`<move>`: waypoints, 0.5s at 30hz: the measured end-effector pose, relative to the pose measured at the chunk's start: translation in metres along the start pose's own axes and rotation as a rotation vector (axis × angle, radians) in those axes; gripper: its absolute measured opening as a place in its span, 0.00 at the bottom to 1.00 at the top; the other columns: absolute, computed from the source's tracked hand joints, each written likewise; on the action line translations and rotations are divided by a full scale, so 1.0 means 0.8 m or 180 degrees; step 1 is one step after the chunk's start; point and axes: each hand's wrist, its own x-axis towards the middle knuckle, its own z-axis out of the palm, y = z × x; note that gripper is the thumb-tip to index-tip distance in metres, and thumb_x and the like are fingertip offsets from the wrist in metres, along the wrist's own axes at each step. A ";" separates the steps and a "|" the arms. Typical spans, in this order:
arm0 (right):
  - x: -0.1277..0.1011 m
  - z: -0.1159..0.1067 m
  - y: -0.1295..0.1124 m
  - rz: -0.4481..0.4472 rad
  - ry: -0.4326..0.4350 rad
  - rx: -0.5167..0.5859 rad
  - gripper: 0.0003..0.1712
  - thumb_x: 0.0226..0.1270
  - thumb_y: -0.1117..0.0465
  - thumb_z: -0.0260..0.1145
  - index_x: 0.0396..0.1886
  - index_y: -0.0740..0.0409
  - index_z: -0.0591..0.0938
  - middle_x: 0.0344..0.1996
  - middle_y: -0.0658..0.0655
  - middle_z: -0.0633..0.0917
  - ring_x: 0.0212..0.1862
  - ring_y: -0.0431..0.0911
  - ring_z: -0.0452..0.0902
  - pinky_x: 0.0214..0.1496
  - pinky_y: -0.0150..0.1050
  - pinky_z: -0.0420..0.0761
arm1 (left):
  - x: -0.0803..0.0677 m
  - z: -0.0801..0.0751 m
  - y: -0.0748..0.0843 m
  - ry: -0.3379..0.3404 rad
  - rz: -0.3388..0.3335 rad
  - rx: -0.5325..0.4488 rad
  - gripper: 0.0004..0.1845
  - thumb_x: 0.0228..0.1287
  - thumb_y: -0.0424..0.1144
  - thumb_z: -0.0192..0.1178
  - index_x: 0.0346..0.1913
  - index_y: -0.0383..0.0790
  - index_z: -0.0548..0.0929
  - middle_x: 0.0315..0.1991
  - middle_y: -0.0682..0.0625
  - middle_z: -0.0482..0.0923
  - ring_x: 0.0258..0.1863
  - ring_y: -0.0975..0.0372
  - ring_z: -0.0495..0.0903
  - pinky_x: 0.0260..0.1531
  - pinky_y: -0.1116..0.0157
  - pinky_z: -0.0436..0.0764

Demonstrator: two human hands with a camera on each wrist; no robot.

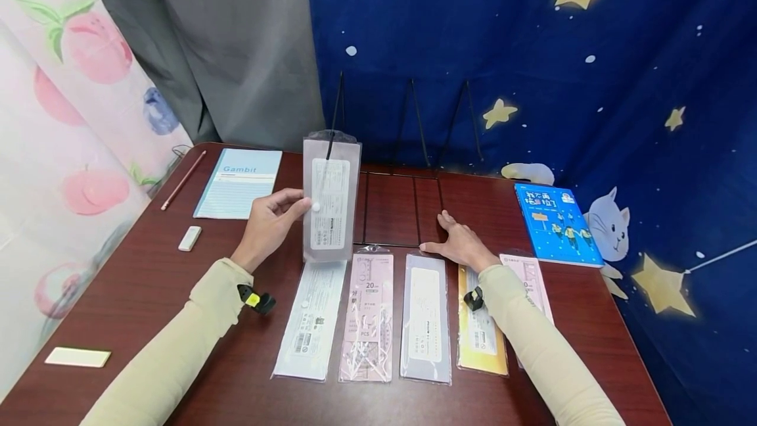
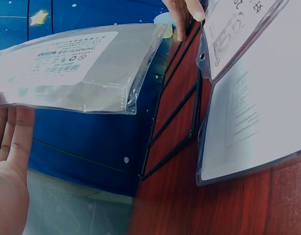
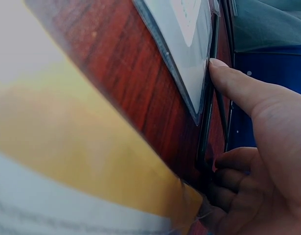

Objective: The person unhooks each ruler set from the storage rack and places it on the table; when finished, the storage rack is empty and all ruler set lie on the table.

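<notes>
My left hand [image 1: 282, 213] pinches the edge of a clear-grey ruler packet [image 1: 331, 206] and holds it upright over the table, just in front of the leftmost prong of a black wire rack [image 1: 390, 210]. The left wrist view shows the same ruler packet [image 2: 77, 68] above my left hand's fingers [image 2: 13, 137]. My right hand [image 1: 458, 238] lies flat on the table with its fingers spread, and its thumb [image 3: 233, 83] touches the rack's base wire [image 3: 207, 117]. Several more ruler packets lie in a row near me: white [image 1: 313, 317], pink [image 1: 368, 317], grey [image 1: 426, 317] and yellow [image 1: 481, 331].
A Gambit notebook [image 1: 238, 183], a pencil [image 1: 183, 179] and a white eraser [image 1: 190, 238] lie at the left. A white strip [image 1: 77, 356] sits near the front left corner. A blue book [image 1: 556, 222] lies at the right. Curtains hang behind the table [image 1: 148, 294].
</notes>
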 end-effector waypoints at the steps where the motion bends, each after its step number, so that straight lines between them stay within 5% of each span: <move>1: 0.000 0.000 0.000 0.0004 0.0000 0.0004 0.62 0.65 0.33 0.71 0.85 0.55 0.51 0.86 0.56 0.46 0.84 0.64 0.45 0.81 0.64 0.56 | -0.001 0.000 0.001 0.0002 0.0002 -0.0003 0.17 0.73 0.43 0.66 0.55 0.33 0.87 0.38 0.65 0.85 0.36 0.71 0.85 0.42 0.74 0.86; 15: 0.001 -0.001 0.002 -0.0022 0.0016 -0.0040 0.62 0.65 0.32 0.70 0.85 0.55 0.51 0.86 0.56 0.46 0.84 0.64 0.46 0.81 0.64 0.57 | -0.031 -0.007 0.005 -0.0025 0.0060 0.0220 0.14 0.73 0.39 0.66 0.53 0.34 0.88 0.37 0.67 0.85 0.33 0.69 0.80 0.34 0.75 0.79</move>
